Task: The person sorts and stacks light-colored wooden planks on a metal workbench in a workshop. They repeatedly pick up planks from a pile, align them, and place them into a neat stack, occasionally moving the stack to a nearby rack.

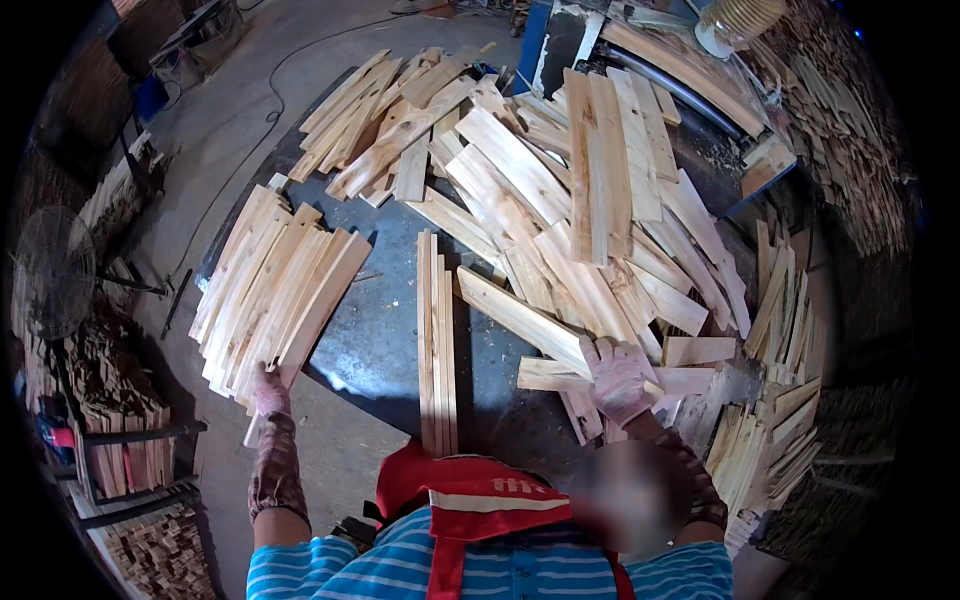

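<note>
My left hand (270,392), in a pale pinkish work glove, is closed at the near end of a wooden board in the left row of boards (270,290). These boards stand side by side, slanting, at the table's left edge. My right hand (618,382), gloved likewise, lies with fingers stretched out over the near end of a light board (520,318) and the boards around it. Between my hands, a narrow bundle of several boards (436,345) runs toward my body. Beyond my right hand spreads a large loose heap of planks (540,200).
The dark table (385,330) carries the boards. A machine with a ribbed hose (740,18) stands at the back right. Stacked wood (760,450) is close on my right. A fan (55,270) and a rack of wood (130,450) are at left. A cable (272,115) crosses the floor.
</note>
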